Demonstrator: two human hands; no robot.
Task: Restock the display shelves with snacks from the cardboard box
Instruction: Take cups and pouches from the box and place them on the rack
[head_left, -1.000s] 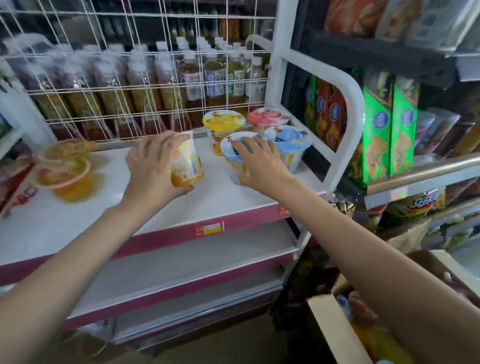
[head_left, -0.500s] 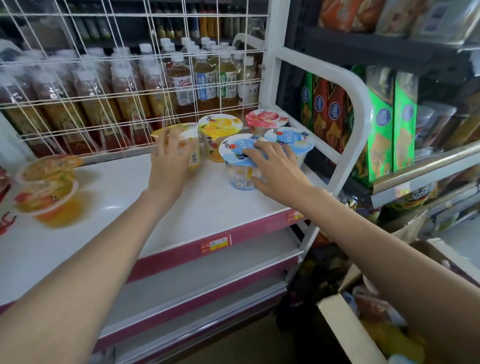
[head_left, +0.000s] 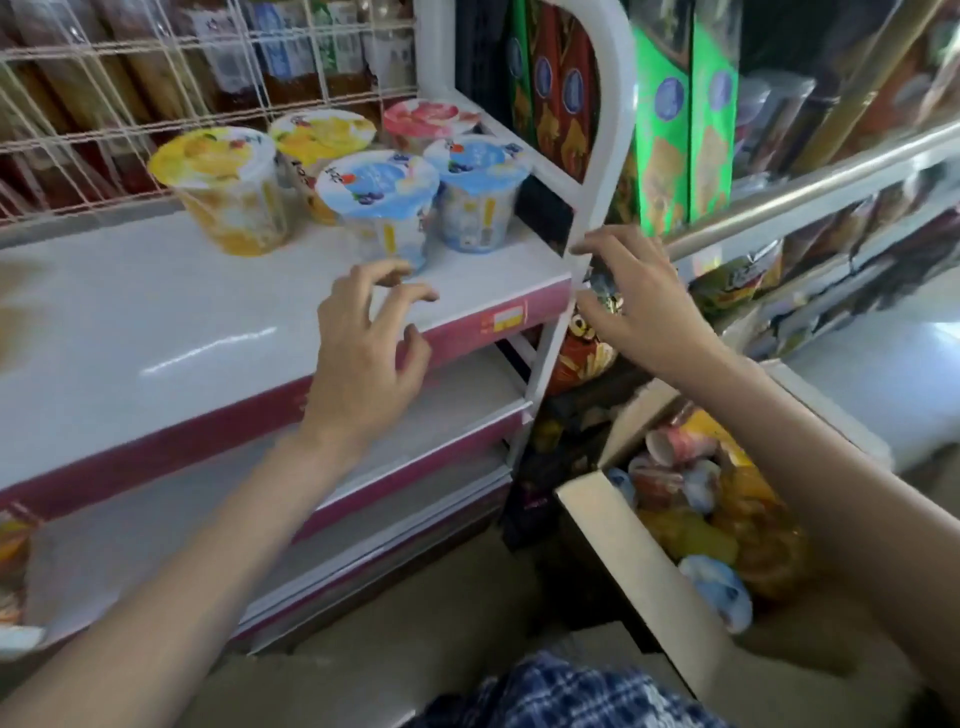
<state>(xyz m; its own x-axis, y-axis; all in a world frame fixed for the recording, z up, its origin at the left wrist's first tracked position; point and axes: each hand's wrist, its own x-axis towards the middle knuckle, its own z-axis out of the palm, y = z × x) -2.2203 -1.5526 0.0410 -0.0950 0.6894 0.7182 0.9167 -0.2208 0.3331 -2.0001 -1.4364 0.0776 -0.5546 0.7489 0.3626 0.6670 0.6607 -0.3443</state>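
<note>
Fingers of both hands are held loosely curled and nothing is grasped by either. Left hand (head_left: 363, 353) is seen over the front edge of the top white shelf (head_left: 156, 322), right hand (head_left: 639, 306) just beside the shelf's white end frame (head_left: 602, 156). Five snack cups are set together at the shelf's right rear: two yellow-lidded (head_left: 213, 156), two blue-lidded (head_left: 376, 182) and one pink-lidded (head_left: 428, 119). More cups are seen in the open cardboard box (head_left: 623, 551) at lower right.

White top shelf (head_left: 182, 322), five snack cups (head_left: 376, 205) clustered at right rear
</note>
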